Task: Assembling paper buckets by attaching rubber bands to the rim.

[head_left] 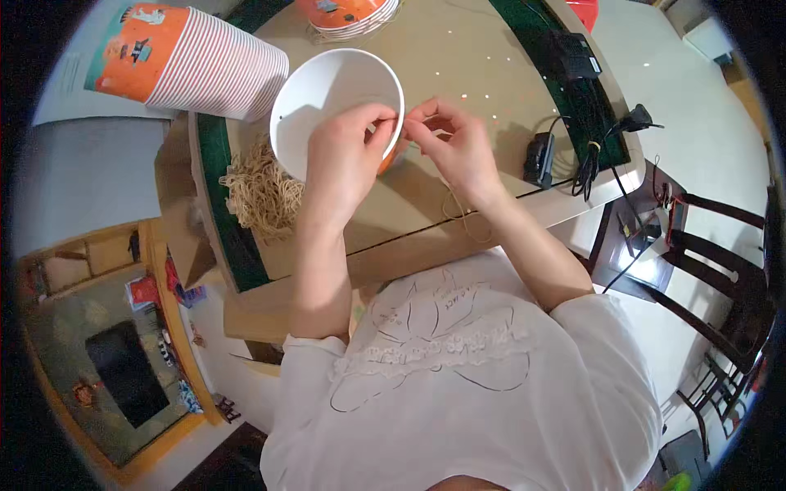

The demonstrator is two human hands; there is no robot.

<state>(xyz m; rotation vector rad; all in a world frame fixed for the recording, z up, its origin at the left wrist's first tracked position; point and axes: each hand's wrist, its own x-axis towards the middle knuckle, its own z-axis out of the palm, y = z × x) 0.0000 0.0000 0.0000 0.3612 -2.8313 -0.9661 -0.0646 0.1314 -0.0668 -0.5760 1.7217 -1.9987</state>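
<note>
A large white paper bucket with an orange outside lies tilted on the table, its open mouth toward me. My left hand reaches across the mouth, thumb and fingers closed at the right part of the rim. Just outside that rim my right hand is pinched, its fingertips almost meeting the left ones. A thin beige cord hangs below my right hand toward the table edge. The cord's upper end and the exact spot at the fingertips are too small to make out. Left of the bucket lies a heap of beige cords.
A long stack of nested paper buckets lies at the far left. Another orange stack stands at the back. Black adapters and bundled cables lie along the table's right edge. A dark wooden chair is at the right.
</note>
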